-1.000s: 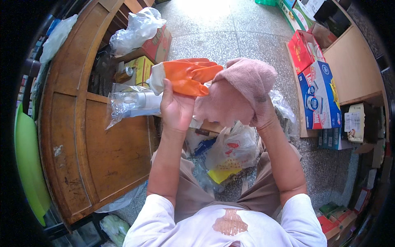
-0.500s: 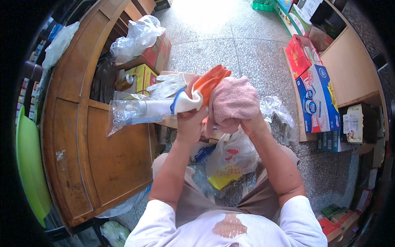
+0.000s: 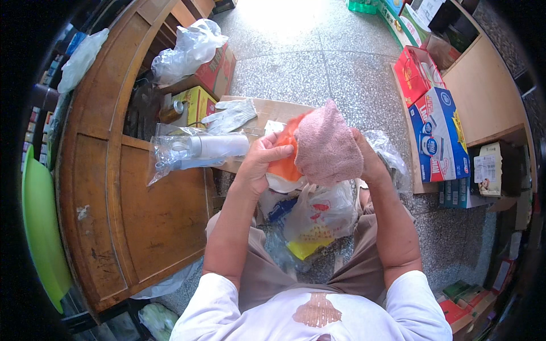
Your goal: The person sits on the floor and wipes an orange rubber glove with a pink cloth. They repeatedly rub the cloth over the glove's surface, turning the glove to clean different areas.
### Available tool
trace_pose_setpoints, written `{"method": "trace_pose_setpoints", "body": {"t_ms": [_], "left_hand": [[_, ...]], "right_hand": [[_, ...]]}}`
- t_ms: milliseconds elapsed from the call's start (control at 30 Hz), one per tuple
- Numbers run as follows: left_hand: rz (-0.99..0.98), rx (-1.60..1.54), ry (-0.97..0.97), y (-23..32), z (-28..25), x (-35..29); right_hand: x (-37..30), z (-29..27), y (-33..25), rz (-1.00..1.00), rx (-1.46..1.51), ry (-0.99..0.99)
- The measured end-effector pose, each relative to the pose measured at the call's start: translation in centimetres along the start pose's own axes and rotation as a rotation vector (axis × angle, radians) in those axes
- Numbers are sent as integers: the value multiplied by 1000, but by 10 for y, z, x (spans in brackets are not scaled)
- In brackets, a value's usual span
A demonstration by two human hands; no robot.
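Note:
An orange glove [image 3: 278, 165] with a white cuff is in my left hand [image 3: 259, 162], the thumb pressed along its near side. My right hand [image 3: 369, 159] grips a pink towel [image 3: 330, 142] at its right side, fingers mostly hidden behind it. The towel lies against the glove and covers much of it. Beyond my left hand, a white knit glove [image 3: 233, 115] rests on a low board [image 3: 267, 108]. Beside that glove lies a white bottle [image 3: 222, 146] in a clear plastic wrapper.
Between my knees sits a white plastic bag [image 3: 321, 213] with red print. A wooden cabinet [image 3: 165, 210] stands close on the left, with a yellow box [image 3: 200, 106] beyond it. Along the right are a blue box [image 3: 435, 139] and a red box [image 3: 418, 74].
The glove has turned, its white cuff swinging from the upper left to below my left hand. The towel, bunched before, now spreads over the glove. My right hand has moved up its right side.

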State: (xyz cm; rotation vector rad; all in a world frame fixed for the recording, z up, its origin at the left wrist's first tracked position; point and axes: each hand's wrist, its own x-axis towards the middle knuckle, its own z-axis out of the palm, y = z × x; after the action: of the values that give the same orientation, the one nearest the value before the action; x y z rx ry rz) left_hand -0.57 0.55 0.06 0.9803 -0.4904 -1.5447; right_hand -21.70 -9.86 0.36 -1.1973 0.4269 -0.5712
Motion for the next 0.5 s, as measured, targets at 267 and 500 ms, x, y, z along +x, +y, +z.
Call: {"method": "trace_pose_setpoints", "body": {"t_ms": [267, 500], "left_hand": [[116, -253, -47, -6, 31, -2], [120, -192, -31, -10, 30, -2]], "right_hand": [[5, 13, 5, -258, -221, 291], [9, 4, 18, -372, -432, 305]]}}
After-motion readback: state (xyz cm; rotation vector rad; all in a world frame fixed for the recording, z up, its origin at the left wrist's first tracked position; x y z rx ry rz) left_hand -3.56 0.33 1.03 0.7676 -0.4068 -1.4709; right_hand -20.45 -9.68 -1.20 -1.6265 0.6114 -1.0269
